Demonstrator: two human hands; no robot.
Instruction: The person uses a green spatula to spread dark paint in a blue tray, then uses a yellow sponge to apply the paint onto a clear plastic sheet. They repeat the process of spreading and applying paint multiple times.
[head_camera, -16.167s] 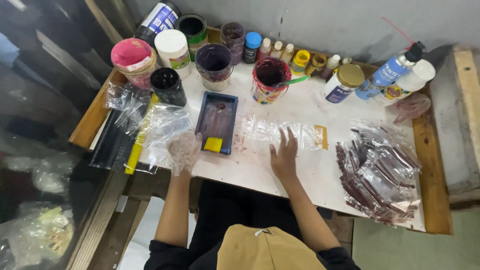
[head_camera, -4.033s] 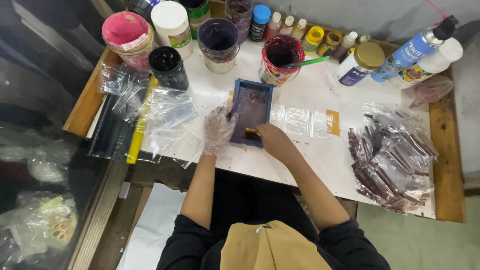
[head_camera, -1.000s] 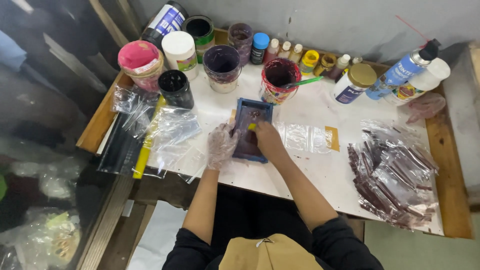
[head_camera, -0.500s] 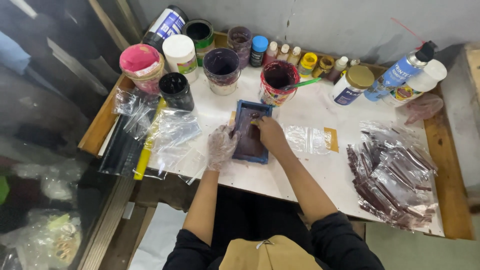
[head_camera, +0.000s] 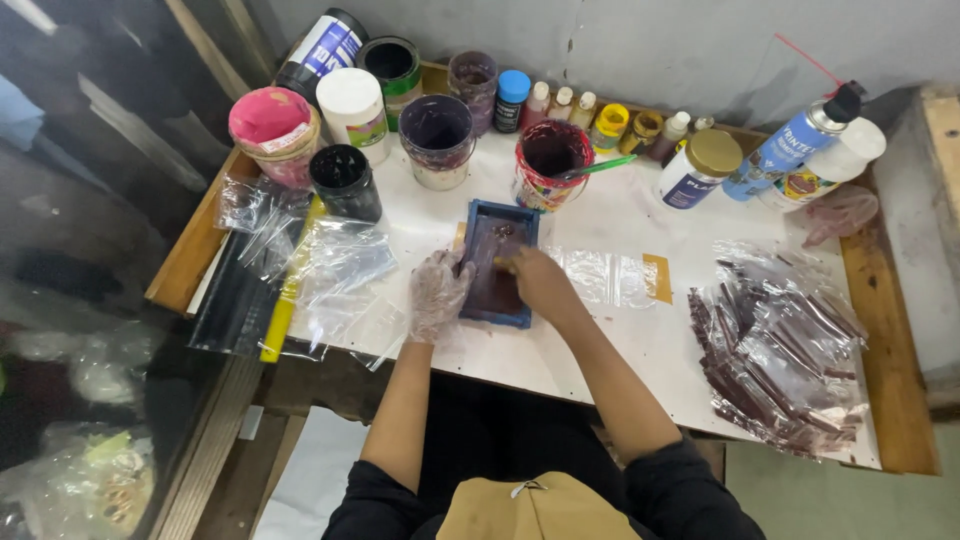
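A small blue rectangular tray (head_camera: 517, 215) with a dark purple-brown inside lies on the white table top (head_camera: 600, 350). My left hand (head_camera: 437, 293), in a thin clear plastic glove, grips the tray's left edge. My right hand (head_camera: 535, 282), bare, reaches into the tray and presses a small yellowish piece against its inside; the piece is mostly hidden by my fingers. A clear flat bag with a yellow strip (head_camera: 615, 277) lies just right of the tray.
Paint pots and jars line the back: a red pot with a green stick (head_camera: 551, 163), a purple-stained cup (head_camera: 436, 134), a black cup (head_camera: 343, 180), a pink-lidded tub (head_camera: 268, 125), bottles (head_camera: 790, 150). Clear bags (head_camera: 330, 275) lie left, packed dark sticks (head_camera: 785, 350) right.
Over the last second my right hand has kept working inside the tray, shifting slightly toward its near end. My left hand stays on the tray's left edge.
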